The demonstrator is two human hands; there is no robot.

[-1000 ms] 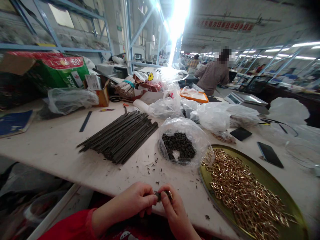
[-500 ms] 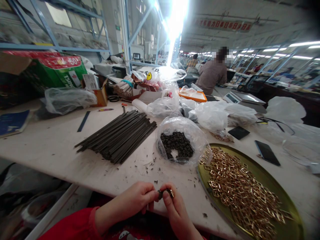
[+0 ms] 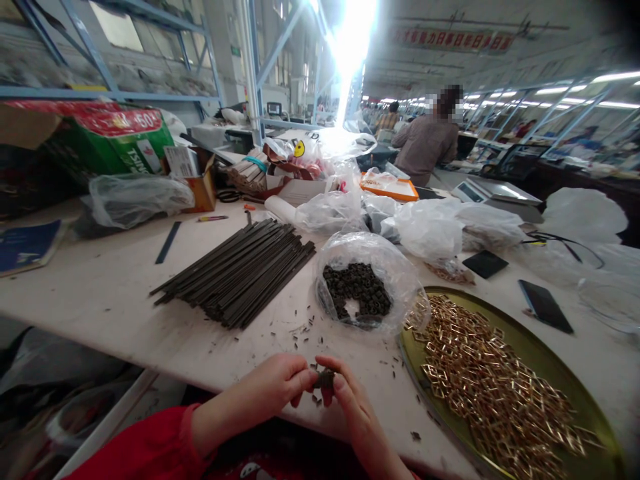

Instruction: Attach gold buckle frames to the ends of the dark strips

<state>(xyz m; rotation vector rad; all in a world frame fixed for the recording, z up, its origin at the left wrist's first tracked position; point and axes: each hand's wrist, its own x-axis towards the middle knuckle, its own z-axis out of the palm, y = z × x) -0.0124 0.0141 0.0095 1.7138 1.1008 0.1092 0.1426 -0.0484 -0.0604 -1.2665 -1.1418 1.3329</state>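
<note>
Both my hands meet at the table's near edge around a small dark piece [image 3: 326,380], whose exact shape is too small to make out. My left hand [image 3: 287,379] pinches its left side between thumb and fingers. On the other side, my right hand [image 3: 353,395] has its thumb and fingertips closed on the piece. Just beyond them lies a clear plastic bag [image 3: 400,293] with many small dark pieces [image 3: 361,288] inside. A bundle of long dark strips [image 3: 240,270] rests left of the bag. To the right, a round gold-coloured tray [image 3: 493,308] carries a heap of gold rectangular metal rings [image 3: 500,387].
Tiny dark scraps [image 3: 303,330] are scattered before the bag. Farther right are a phone [image 3: 545,307] and a black square [image 3: 485,264]. Plastic bags [image 3: 430,230], an orange box [image 3: 395,193] and a scale [image 3: 495,190] line the back. A person [image 3: 427,143] stands beyond.
My right fingers have turned and straightened around the dark piece. A gold glint at them earlier no longer shows. The view has shifted slightly, and both hands remain together.
</note>
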